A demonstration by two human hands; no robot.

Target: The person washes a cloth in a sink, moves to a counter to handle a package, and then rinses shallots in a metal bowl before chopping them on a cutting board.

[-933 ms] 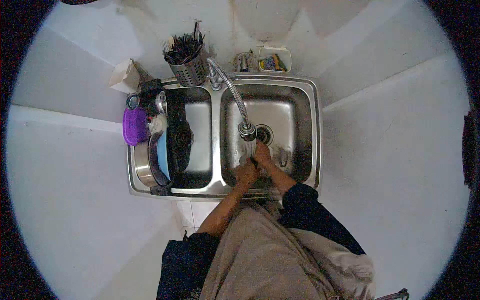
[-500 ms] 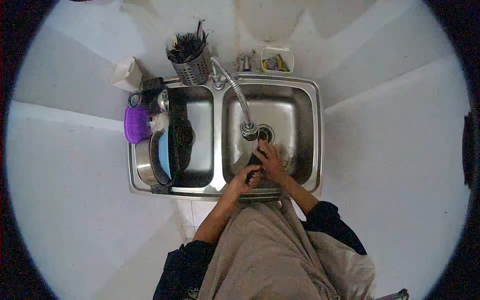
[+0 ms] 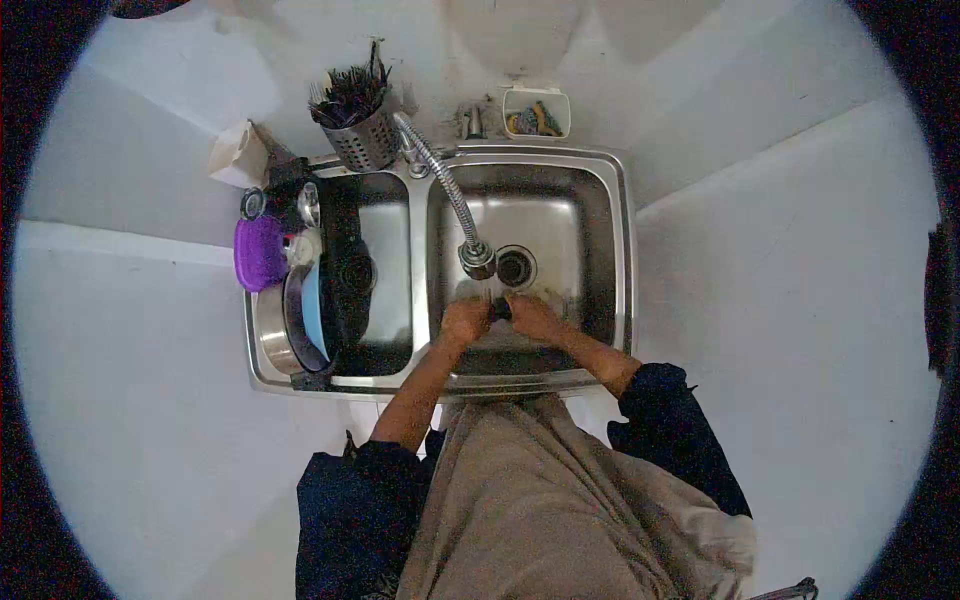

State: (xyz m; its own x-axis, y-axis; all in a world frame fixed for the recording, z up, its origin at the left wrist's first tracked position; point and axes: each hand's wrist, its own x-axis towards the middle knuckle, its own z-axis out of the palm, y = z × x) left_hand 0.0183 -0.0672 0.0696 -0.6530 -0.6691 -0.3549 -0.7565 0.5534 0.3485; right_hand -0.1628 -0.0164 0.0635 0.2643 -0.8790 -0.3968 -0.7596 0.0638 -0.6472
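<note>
A small black object (image 3: 501, 309) lies between my two hands under the faucet; most of it is hidden, so its kind cannot be told. My left hand (image 3: 466, 320) is closed on its left end. From the other side my right hand (image 3: 533, 316) grips it too, fingers curled. Just above my hands hangs the round spray head of the flexible faucet (image 3: 478, 260). Both hands are over the right basin (image 3: 590, 330), close to the drain (image 3: 515, 267).
A black dish rack (image 3: 345, 320) spans the left basin. Beside it are a purple container (image 3: 259, 254), a steel pot (image 3: 276, 330) and a blue dish (image 3: 313, 310). Behind stand a perforated cutlery holder (image 3: 365, 142), a white box (image 3: 240, 155) and a sponge tray (image 3: 536, 115).
My hands have moved up the basin and slightly left. My right fingers, spread along the black object before, are now curled at its right end. The camera view has shifted slightly.
</note>
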